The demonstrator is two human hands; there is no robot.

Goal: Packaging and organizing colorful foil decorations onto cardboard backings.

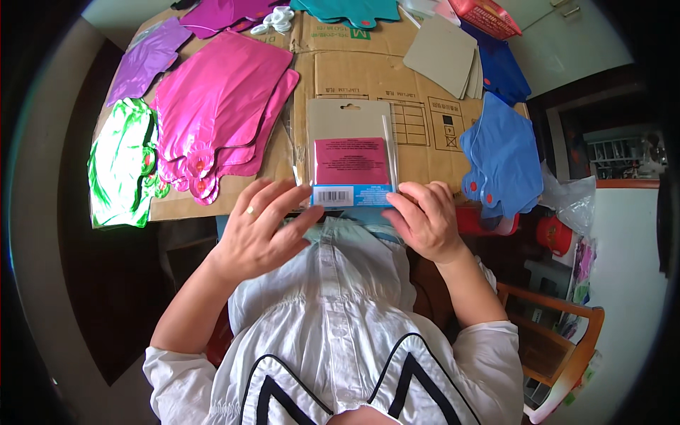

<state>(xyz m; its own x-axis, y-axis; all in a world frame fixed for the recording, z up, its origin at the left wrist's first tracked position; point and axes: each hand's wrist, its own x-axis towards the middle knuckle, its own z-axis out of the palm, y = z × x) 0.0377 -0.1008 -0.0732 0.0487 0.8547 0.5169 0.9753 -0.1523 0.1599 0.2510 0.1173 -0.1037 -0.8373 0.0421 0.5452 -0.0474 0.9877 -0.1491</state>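
Note:
A flat packet (350, 152) in a clear sleeve lies at the near edge of the brown cardboard sheet (418, 124). It has a grey card back with a hang hole, a magenta folded piece inside and a blue strip along its bottom. My left hand (262, 227), with a ring on one finger, touches the packet's lower left corner with its fingertips. My right hand (425, 218) pinches the lower right corner. Both forearms come up from the bottom over my white shirt.
Pink foil balloons (216, 99) are stacked to the left, with a green foil balloon (120, 166) and a purple one (145, 60) beyond. Blue foil balloons (503, 156) lie on the right, grey cards (443, 57) behind them, a red basket (485, 15) at the back. A wooden chair (567, 333) stands lower right.

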